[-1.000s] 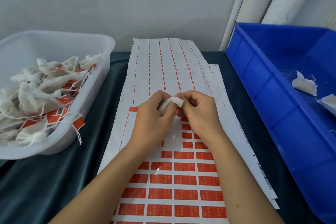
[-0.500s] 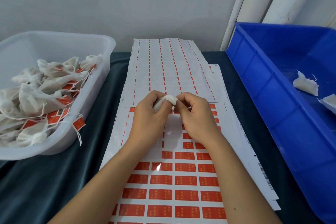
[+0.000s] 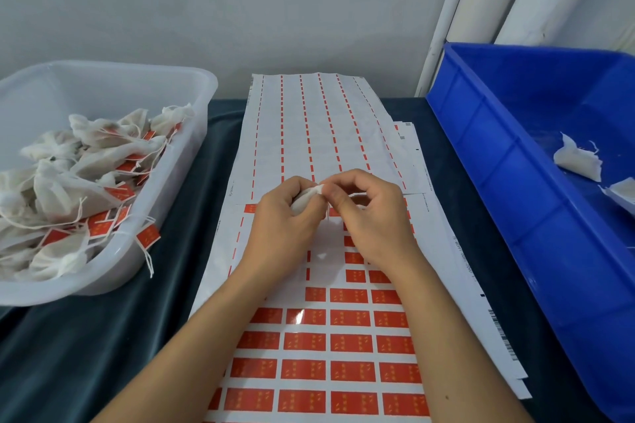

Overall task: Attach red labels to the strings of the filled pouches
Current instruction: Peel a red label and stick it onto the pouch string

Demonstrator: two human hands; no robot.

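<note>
**Fingers of both hands closed on one white pouch**

Fingers of our left hand [image 3: 285,227] curl round a small white pouch [image 3: 307,200], which sits in the fist with only its top showing. Our right hand [image 3: 372,216] meets it from the other side, thumb and forefinger pinching at the pouch's upper corner. Whether a string or a label lies in that pinch, we cannot tell. Both hands hover over the middle of the label sheet [image 3: 326,347].

Each red label [image 3: 351,371] carries small yellow marks too fine to read. We count four full columns of them in the near rows. Farther up, the labels are gone and only thin red strips remain between bare white cells. A barcode and fine print run along the sheet's right margin [image 3: 501,340], unreadable to us.

At our left, the clear plastic tub [image 3: 192,134] holds a heap of pouches with red tags, too tangled to count. One tag [image 3: 148,236] hangs over the tub's near rim by its string. At our right, the blue bin [image 3: 508,182] holds two white pouches that we can see, near the frame's right edge.

Strips of dark cloth [image 3: 86,354] show between the sheet and each container, wider on the left.
</note>
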